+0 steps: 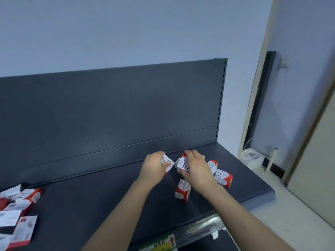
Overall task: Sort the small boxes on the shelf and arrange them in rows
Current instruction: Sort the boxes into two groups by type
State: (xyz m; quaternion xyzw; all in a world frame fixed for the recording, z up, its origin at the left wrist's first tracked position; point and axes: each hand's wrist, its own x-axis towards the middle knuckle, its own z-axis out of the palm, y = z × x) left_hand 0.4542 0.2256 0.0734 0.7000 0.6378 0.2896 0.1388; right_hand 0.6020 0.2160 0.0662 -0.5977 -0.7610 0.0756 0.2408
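Small red-and-white paper-clip boxes lie on a dark grey shelf (101, 201). My left hand (153, 168) grips one box (167, 163) near the shelf's back. Beside it, my right hand (194, 168) holds another box (184, 163) just above the shelf. Three loose boxes surround my right hand: one upright (182, 192) below my wrist, one (223, 178) to the right and one (212, 165) partly hidden behind my hand. Several more boxes (17, 212) lie jumbled at the shelf's left end.
The shelf's back panel (108, 109) rises right behind my hands. Its front edge carries a metal price rail (203, 230) with a label. The shelf ends on the right, where a floor (290, 223), a white box (251, 156) and a door frame (311, 127) show.
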